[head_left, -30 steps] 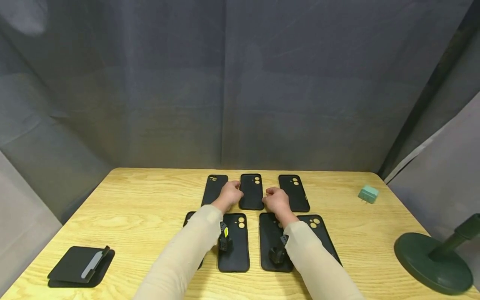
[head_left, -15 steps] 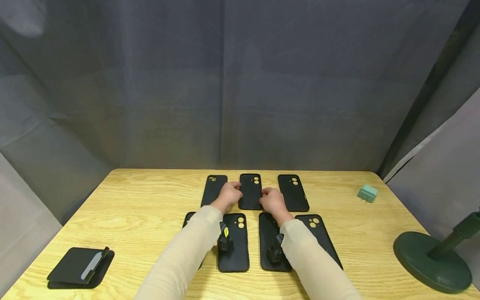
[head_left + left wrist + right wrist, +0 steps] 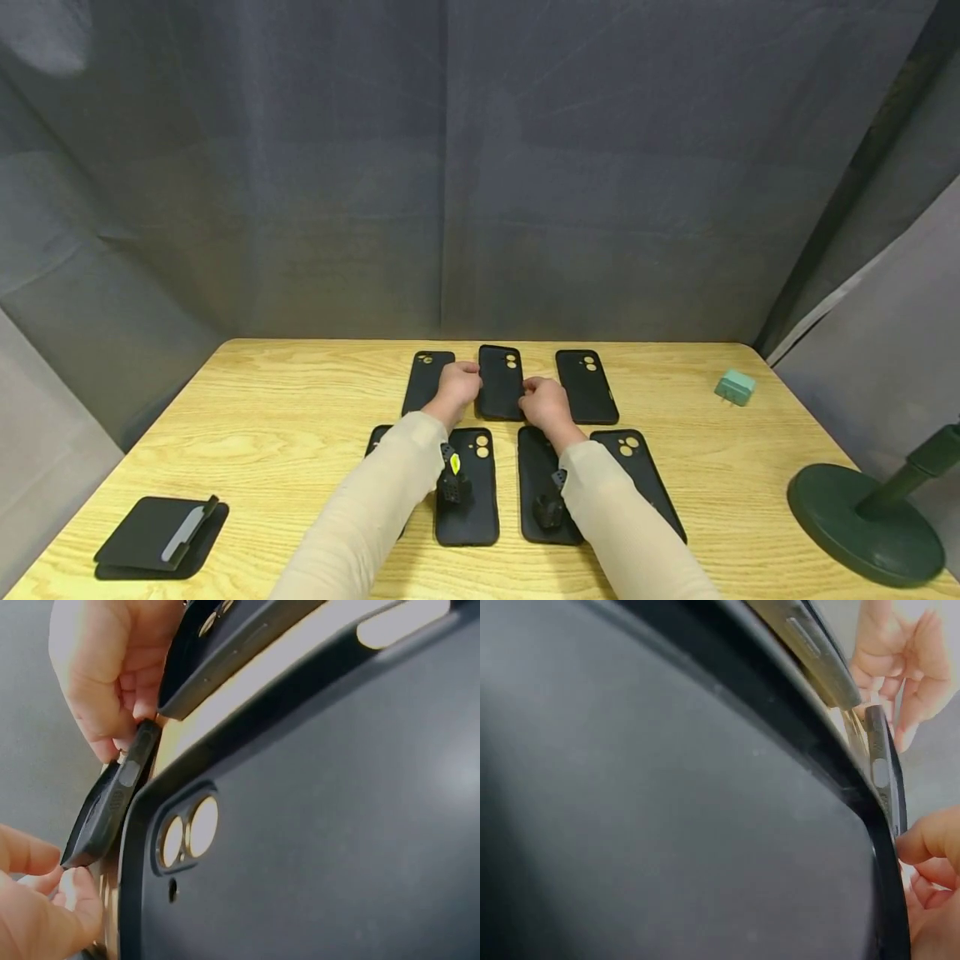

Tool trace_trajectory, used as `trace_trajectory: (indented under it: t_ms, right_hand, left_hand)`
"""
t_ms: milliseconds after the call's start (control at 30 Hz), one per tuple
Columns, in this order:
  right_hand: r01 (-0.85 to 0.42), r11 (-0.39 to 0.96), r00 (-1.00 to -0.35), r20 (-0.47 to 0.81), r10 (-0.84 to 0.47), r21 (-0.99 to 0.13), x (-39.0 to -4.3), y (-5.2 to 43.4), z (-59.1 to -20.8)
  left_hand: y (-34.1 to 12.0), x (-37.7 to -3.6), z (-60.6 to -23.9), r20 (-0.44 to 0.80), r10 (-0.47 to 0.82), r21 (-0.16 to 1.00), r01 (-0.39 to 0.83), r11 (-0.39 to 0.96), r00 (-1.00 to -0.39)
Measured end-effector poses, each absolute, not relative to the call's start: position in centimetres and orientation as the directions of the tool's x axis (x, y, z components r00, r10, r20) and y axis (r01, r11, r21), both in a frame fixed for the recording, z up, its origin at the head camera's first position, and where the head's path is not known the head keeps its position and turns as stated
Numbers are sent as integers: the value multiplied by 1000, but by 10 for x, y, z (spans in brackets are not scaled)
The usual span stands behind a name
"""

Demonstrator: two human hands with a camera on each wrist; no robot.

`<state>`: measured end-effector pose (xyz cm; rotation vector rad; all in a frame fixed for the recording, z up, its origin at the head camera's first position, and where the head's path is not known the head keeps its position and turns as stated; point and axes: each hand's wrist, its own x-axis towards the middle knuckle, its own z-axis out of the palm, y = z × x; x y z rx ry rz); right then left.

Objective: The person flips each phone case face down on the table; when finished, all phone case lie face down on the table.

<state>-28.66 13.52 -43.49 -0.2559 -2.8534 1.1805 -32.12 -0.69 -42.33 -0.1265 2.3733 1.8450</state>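
Note:
A black phone case (image 3: 500,379), the middle one of the back row, lies between my hands with its camera cutouts at the far right. My left hand (image 3: 458,385) pinches its left side; in the left wrist view that hand's thumb and finger close on the case's corner (image 3: 97,840). On the opposite long side, my right hand (image 3: 546,402) pinches the edge, and the right wrist view has its fingertips at the thin rim (image 3: 889,780). The case looks slightly raised at the far left. Other cases flank it: one at left (image 3: 425,382), one at right (image 3: 588,387).
Below my forearms lies a front row of several black cases, among them one at centre left (image 3: 467,508) and one at right (image 3: 651,475). A black folded wallet (image 3: 138,525) holding a grey card is at left. A teal plug adapter (image 3: 735,387) and a dark green round base (image 3: 840,517) stand right.
My right hand has shifted a little left to the middle case's right edge. Since half a second ago, the case's far left edge has risen slightly with my left hand.

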Motion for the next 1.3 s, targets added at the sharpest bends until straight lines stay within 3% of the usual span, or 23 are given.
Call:
trace_trajectory:
  t_ms: [967,1300]
  right_hand:
    - [95,716,-994,-25,108,-692,-290,133,-435]
    - [119,607,-993,-83,88,-786,-290,131,-435]
  left_hand:
    - [-2,-321,-416,-103,-22,994,-104,31,-994]
    - [8,-321,-407,-108,27,994,-108,16,-994]
